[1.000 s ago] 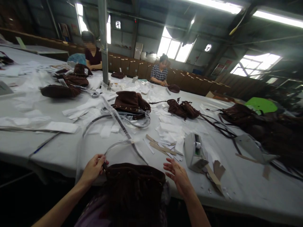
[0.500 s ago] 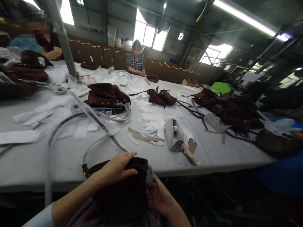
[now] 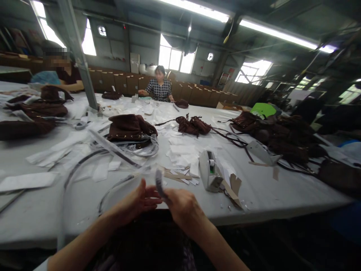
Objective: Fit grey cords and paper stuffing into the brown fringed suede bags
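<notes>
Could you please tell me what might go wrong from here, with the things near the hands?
The grey strip in the right hand could slip, as the left hand beside it is open. The dark bag, low in front of the table, might slide down. The long wrapped strap reaches the table's edge, so it might be pulled off.

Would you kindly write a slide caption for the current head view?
Right hand holding a curved grey strip, left hand open beside it, at a table strewn with brown bags.
</notes>
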### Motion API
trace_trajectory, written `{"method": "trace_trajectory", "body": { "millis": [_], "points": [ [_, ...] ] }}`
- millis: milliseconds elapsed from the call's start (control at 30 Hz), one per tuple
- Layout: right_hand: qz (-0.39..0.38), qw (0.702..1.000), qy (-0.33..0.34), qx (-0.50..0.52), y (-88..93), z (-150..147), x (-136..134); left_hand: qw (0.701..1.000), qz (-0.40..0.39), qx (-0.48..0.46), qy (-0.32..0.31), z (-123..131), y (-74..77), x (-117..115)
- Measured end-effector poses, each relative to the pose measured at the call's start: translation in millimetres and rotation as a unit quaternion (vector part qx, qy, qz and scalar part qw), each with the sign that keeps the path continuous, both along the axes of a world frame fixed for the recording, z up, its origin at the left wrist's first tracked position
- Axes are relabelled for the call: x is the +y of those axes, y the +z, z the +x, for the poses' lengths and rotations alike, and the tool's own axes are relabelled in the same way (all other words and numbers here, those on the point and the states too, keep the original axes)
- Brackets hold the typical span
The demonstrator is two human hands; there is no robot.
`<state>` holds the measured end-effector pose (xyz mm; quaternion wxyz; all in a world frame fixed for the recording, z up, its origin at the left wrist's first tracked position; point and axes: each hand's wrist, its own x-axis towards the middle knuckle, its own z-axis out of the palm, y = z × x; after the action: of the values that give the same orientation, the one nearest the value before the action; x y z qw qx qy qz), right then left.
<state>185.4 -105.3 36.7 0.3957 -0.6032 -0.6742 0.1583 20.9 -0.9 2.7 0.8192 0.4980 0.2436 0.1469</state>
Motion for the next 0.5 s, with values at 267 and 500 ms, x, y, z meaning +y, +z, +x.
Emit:
{"method": "trace_trajectory", "body": {
  "millis": [267,500],
  "points": [
    [-0.086,0.987,0.03,0.133,-22.9,10.6,7.1,0.962,-0.17,-0.12,0.179,20.8,89.3,70.6],
    [-0.171,0.944,0.045,0.278,-57.2,14.6,-17.2,0.883,-0.085,-0.373,0.271,-24.1,69.4,78.7]
  ]
}}
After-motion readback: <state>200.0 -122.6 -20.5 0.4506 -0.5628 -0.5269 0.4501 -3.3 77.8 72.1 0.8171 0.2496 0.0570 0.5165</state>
